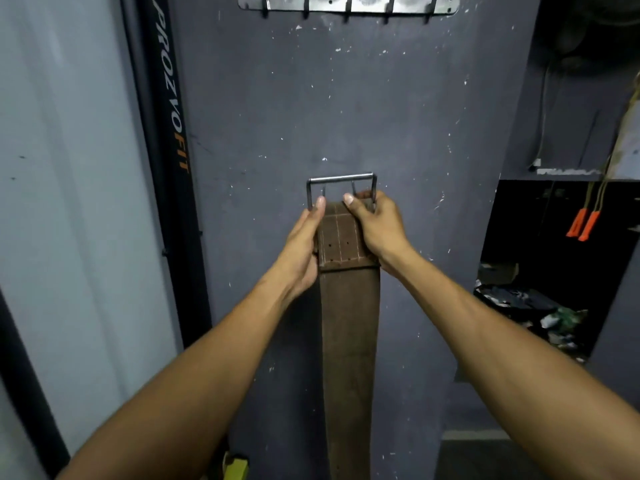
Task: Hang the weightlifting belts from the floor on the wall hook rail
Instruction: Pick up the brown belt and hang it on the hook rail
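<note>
Just two bare forearms coming in from the bottom corners, no sleeves anywhere in frame. Left hand and right hand are both bare too, no gloves, wraps, watch, rings or bands that I can spot. Nails on the thumbs look short and plain. Nothing else of the person shows.

I am facing a dark grey-blue wall, its paint chipped in small white flecks. To the left I see a paler wall panel and a black upright post lettered PROZVOFIT. On the right a dim recess holds cluttered items, with two orange handles hanging from cords. Light is low and even.
</note>
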A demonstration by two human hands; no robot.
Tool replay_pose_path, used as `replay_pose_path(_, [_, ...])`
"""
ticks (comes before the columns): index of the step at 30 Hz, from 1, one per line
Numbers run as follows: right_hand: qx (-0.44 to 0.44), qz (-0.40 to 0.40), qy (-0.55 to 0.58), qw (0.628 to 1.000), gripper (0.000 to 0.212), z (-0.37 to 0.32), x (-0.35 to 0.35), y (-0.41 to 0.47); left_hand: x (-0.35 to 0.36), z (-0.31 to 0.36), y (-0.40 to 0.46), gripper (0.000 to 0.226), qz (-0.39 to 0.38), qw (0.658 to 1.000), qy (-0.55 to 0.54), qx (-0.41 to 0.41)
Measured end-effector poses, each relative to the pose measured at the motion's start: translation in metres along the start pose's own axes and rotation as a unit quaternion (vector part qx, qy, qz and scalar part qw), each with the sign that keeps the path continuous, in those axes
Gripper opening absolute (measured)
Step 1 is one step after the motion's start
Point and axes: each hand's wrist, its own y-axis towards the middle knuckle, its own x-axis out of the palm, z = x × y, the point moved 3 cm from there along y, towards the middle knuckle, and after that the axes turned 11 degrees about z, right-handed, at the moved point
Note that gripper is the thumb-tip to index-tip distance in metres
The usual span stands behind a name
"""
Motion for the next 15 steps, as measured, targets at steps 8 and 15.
replay_pose_path(8, [-0.013, -0.034, 0.16, 0.987, 0.064, 0.013, -0.015, -0.029, 0.005, 0.014, 0.02, 0.018, 0.108, 0.989, 0.022, 0.097])
replay_pose_path(15, [0.059, -0.079, 0.107, 0.989, 0.01, 0.063, -0.01, -0.096, 0.028, 0.053, 0.031, 0.027, 0.077, 0.989, 0.03, 0.126])
